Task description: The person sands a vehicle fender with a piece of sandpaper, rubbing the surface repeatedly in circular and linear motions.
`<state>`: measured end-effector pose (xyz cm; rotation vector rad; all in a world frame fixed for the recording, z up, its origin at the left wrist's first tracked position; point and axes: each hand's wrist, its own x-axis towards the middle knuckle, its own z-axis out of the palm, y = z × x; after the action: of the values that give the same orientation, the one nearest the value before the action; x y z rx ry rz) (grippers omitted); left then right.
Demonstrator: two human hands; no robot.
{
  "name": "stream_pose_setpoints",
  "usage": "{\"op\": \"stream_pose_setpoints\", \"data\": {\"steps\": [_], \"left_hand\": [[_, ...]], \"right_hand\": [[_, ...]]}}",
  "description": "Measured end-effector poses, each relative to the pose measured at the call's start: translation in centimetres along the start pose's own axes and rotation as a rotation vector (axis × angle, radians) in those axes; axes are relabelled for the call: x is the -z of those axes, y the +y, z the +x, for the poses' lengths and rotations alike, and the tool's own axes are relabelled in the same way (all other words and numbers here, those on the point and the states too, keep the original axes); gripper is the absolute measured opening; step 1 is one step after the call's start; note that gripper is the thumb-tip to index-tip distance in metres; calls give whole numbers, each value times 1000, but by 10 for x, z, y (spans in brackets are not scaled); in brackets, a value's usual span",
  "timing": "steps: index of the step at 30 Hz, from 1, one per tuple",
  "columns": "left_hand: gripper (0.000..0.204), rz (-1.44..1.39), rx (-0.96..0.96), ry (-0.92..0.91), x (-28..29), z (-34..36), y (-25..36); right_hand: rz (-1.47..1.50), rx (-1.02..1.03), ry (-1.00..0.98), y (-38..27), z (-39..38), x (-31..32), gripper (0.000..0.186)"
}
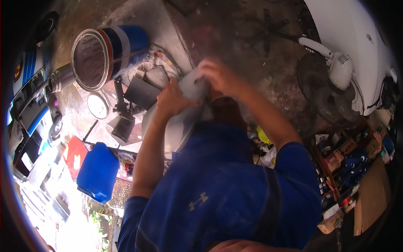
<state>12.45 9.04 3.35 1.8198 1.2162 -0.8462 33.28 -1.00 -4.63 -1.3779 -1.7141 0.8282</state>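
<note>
A smooth, light grey curved panel (194, 86) stands in front of my body, tilted, its lower part wide and pale. My left hand (175, 101) grips its left side, thumb stretched across the face and fingers over the edge. At the panel's upper end is my right hand (215, 75), slightly blurred, its fingers bent and pressed on the surface. Whether anything small lies under those fingers is hidden. The panel's far side cannot be seen.
Left of the panel stand a blue-and-white drum (126, 50), a dark flat box (142, 93) and a blue jerrycan (98, 172). On the right are a white fan (341, 69), a white car body (352, 25), cluttered shelves and cardboard (373, 193).
</note>
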Motion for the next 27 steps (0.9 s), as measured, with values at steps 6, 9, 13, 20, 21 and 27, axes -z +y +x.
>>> {"op": "stream_pose_setpoints", "data": {"steps": [6, 9, 13, 20, 21, 27], "left_hand": [[124, -16, 9, 18, -8, 2, -8], [123, 18, -52, 68, -12, 3, -8], [123, -16, -18, 42, -2, 8, -7], [122, -34, 16, 18, -3, 1, -4], [122, -36, 19, 17, -1, 2, -4], [113, -2, -28, 107, -5, 9, -6]], "right_hand": [[15, 67, 16, -17, 0, -9, 24], [103, -195, 214, 47, -16, -14, 31], [47, 81, 34, 1, 1, -16, 23], [125, -67, 53, 0, 9, -14, 24], [122, 139, -4, -15, 12, -16, 24], [82, -155, 137, 26, 3, -14, 26]]}}
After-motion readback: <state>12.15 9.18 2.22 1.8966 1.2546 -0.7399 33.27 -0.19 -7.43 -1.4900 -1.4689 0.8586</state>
